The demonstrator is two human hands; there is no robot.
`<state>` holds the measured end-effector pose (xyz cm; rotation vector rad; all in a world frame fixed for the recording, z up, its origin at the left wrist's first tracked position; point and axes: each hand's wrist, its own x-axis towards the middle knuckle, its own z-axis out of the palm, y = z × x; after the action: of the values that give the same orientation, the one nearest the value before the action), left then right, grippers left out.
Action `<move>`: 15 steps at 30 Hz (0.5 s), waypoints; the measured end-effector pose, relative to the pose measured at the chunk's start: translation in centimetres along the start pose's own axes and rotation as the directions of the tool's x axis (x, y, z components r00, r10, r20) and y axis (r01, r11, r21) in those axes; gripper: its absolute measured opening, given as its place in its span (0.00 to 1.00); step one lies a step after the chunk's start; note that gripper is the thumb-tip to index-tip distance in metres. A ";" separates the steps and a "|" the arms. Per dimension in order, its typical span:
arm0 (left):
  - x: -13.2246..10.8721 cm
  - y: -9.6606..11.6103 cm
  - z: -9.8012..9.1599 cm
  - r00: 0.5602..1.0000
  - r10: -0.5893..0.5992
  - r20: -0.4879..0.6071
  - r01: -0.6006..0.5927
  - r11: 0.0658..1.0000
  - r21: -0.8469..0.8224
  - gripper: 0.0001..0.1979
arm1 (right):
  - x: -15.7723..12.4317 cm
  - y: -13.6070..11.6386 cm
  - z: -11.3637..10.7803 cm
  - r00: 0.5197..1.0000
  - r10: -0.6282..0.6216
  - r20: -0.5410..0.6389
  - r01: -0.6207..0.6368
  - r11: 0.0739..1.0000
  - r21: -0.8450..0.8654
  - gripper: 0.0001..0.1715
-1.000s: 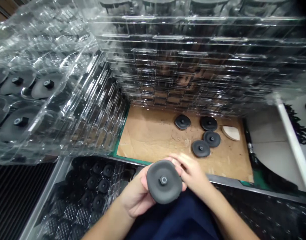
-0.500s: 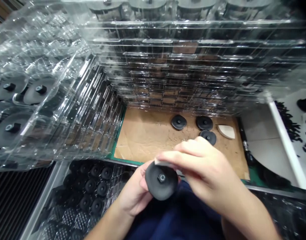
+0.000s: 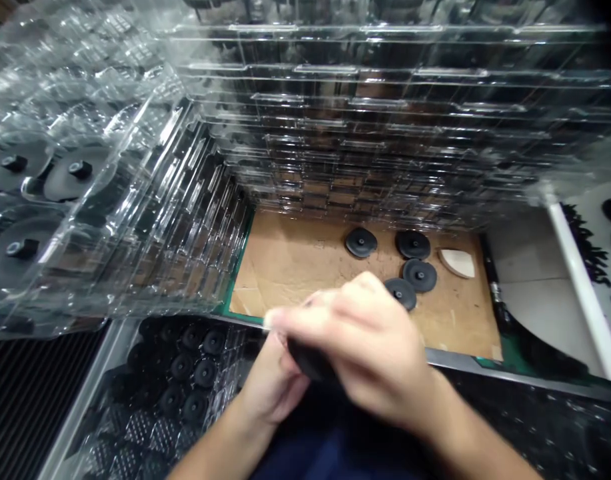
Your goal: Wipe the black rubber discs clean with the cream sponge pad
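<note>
Left hand (image 3: pixel 270 380): fingers gripping black disc (image 3: pixel 310 360) at 6 o'clock | Right hand (image 3: pixel 370 340): blurring, fingers curling over disc, grip unclear | Four loose discs (image 3: pixel 419 275) lying on desk (image 3: pixel 285 267), 1–2 o'clock | Clear trays (image 3: pixel 345 127) standing stacked, 12 o'clock

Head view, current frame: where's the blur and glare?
Head view: bare right hand smeared, probably motion blur; same view: rounded black part at the bare left hand dark, mostly covered, detail lost; head view again: stacked clear plastic trays streaked with white glare; also head view: black rounded discs on brown cardboard sheet readable.
</note>
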<state>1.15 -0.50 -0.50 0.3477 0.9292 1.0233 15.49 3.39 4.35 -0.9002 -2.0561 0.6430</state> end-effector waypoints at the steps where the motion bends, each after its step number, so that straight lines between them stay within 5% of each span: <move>1: 0.0 -0.1 -0.3 1.000 0.020 0.006 -0.020 0.999 -0.032 0.25 | -0.3 0.8 0.3 0.994 0.110 -0.021 -0.110 0.994 0.021 0.14; 4: 0.1 -0.1 -1.2 0.996 0.066 0.064 -0.054 0.985 -0.163 0.27 | -2.5 3.8 1.8 0.909 0.415 -0.030 -0.415 0.910 -0.008 0.13; 9: 0.1 -0.1 -2.2 0.990 0.097 0.101 -0.071 0.970 -0.233 0.26 | -7.4 6.9 5.5 0.871 0.489 0.045 -0.488 0.872 -0.035 0.15; 15: 0.0 -0.1 -1.2 0.996 0.065 0.060 -0.051 0.976 -0.212 0.30 | -4.5 2.8 2.7 0.822 0.550 -0.149 -0.557 0.831 -0.005 0.14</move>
<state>0.23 -0.74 -1.22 0.2314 0.7469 1.1460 16.34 1.34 -1.13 -1.5555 -1.6789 0.8053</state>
